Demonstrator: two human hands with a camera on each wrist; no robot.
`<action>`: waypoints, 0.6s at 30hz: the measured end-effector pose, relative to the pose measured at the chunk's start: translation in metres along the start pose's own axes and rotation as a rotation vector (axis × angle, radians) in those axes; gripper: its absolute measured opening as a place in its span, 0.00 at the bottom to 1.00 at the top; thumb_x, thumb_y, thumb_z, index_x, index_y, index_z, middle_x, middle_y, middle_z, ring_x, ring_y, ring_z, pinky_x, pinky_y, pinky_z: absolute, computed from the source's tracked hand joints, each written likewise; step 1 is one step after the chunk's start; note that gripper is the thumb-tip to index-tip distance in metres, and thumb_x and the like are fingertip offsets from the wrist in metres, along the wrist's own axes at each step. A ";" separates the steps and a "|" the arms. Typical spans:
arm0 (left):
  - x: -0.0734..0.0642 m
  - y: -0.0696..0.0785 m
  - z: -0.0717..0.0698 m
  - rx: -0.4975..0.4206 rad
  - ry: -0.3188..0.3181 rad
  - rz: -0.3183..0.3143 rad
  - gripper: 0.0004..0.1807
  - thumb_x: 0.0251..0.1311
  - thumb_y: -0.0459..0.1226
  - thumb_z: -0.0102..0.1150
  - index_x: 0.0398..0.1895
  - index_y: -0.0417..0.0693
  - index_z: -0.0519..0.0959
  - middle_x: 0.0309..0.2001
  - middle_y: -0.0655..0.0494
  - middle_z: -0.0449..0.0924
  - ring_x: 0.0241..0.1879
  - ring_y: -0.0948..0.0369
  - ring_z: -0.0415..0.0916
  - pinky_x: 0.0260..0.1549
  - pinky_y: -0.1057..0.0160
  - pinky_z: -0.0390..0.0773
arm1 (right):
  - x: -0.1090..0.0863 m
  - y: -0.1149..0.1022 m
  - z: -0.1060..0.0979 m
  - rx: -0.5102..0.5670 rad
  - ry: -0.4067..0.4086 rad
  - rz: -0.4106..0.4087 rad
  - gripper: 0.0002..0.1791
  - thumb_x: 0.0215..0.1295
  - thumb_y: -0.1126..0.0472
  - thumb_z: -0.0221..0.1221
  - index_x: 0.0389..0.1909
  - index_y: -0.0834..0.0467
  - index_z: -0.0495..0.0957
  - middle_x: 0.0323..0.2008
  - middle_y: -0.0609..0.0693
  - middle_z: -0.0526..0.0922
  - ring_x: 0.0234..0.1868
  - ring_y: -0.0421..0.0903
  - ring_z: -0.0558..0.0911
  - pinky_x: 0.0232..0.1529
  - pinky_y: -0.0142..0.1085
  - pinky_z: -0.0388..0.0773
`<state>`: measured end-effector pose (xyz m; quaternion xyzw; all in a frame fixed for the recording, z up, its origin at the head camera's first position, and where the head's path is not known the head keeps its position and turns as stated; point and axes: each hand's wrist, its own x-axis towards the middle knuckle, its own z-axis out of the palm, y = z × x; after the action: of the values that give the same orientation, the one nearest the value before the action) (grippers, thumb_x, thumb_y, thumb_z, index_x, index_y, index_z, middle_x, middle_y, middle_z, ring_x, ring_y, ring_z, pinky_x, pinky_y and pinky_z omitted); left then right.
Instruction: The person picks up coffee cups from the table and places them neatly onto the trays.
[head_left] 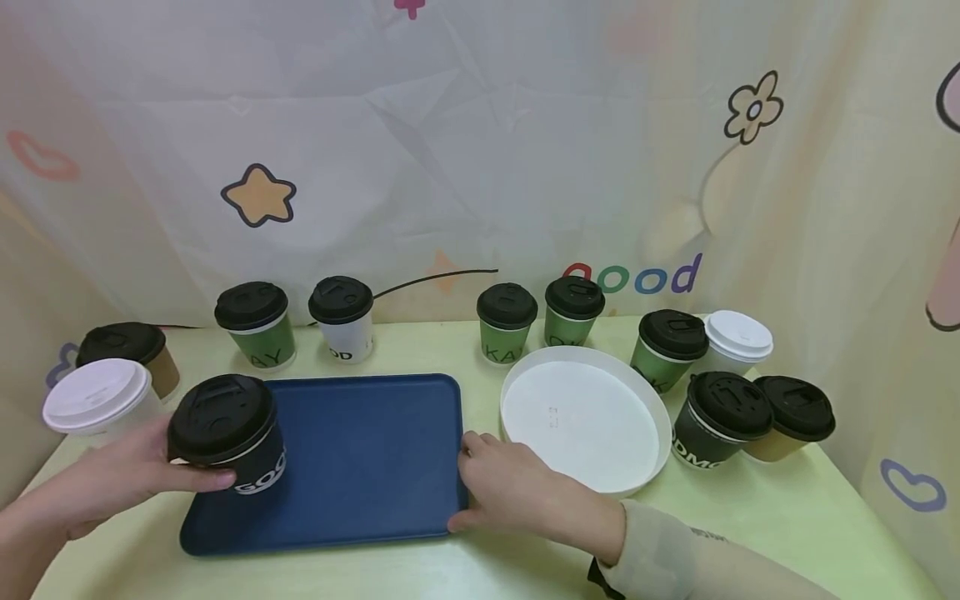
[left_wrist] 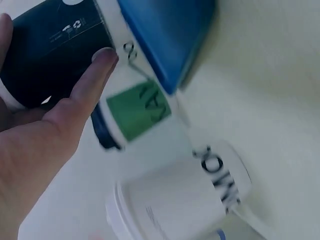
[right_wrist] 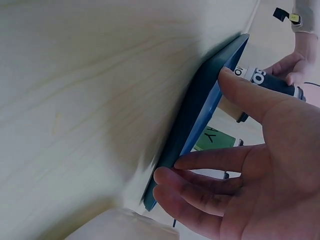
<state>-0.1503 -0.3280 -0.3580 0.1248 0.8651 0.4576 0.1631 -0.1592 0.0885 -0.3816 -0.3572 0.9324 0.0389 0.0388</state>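
My left hand (head_left: 127, 479) holds a black paper cup (head_left: 258, 467) with a black lid, its thumb across the near side. This cup is upright over the left part of a blue rectangular tray (head_left: 367, 458). In the left wrist view the cup (left_wrist: 55, 42) lies along the thumb. At the tray's right edge rests my right hand (head_left: 510, 487). The right wrist view shows its thumb and fingertips spread along the tray's rim (right_wrist: 187, 107), the thumb near the front corner. A white cup (head_left: 105, 396) with a white lid stands just beyond the left hand.
A brown cup (head_left: 161, 371) stands at far left. Behind the tray are a green cup (head_left: 266, 342) and a white black-lidded cup (head_left: 348, 337). Right of the tray lies a round white tray (head_left: 585, 417), with several lidded cups behind and beside it, including a black cup (head_left: 701, 437).
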 end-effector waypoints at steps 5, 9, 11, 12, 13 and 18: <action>0.019 0.012 0.013 -0.051 -0.053 0.000 0.46 0.64 0.36 0.70 0.78 0.35 0.54 0.69 0.37 0.66 0.64 0.47 0.66 0.55 0.43 0.72 | 0.000 0.000 0.002 -0.008 0.003 0.001 0.37 0.53 0.29 0.71 0.43 0.61 0.84 0.43 0.50 0.77 0.38 0.43 0.76 0.29 0.34 0.79; 0.034 0.021 0.024 -0.093 -0.069 0.019 0.46 0.63 0.36 0.71 0.78 0.36 0.54 0.69 0.38 0.67 0.65 0.44 0.64 0.57 0.44 0.69 | 0.000 0.001 0.001 -0.004 0.007 -0.003 0.36 0.53 0.30 0.71 0.42 0.61 0.84 0.43 0.50 0.77 0.39 0.43 0.77 0.28 0.34 0.79; 0.041 0.025 0.029 -0.110 -0.072 0.030 0.47 0.62 0.37 0.72 0.78 0.38 0.55 0.69 0.39 0.68 0.67 0.44 0.63 0.59 0.43 0.68 | 0.000 0.001 0.001 0.001 0.008 -0.004 0.36 0.53 0.30 0.72 0.42 0.61 0.84 0.44 0.50 0.77 0.39 0.43 0.77 0.29 0.35 0.79; 0.045 0.027 0.032 -0.120 -0.074 0.039 0.47 0.62 0.37 0.73 0.78 0.38 0.55 0.69 0.40 0.68 0.68 0.44 0.62 0.59 0.42 0.67 | 0.000 0.001 0.000 0.001 0.009 -0.005 0.36 0.53 0.31 0.72 0.42 0.61 0.84 0.44 0.50 0.77 0.39 0.43 0.77 0.29 0.35 0.79; 0.048 0.028 0.035 -0.134 -0.079 0.045 0.47 0.61 0.37 0.73 0.78 0.39 0.55 0.69 0.40 0.68 0.68 0.43 0.62 0.60 0.41 0.66 | 0.000 0.001 0.000 0.003 0.008 -0.006 0.36 0.53 0.31 0.72 0.42 0.61 0.84 0.44 0.50 0.77 0.39 0.43 0.77 0.29 0.34 0.79; 0.064 0.036 0.049 -0.159 -0.075 0.056 0.46 0.59 0.39 0.75 0.77 0.41 0.59 0.67 0.43 0.71 0.67 0.45 0.65 0.62 0.39 0.64 | 0.001 0.001 0.000 0.012 -0.001 -0.006 0.36 0.53 0.31 0.72 0.42 0.61 0.85 0.44 0.50 0.78 0.38 0.43 0.76 0.29 0.34 0.79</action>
<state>-0.1873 -0.2475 -0.3646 0.1526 0.8155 0.5243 0.1917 -0.1605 0.0885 -0.3818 -0.3597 0.9315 0.0333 0.0416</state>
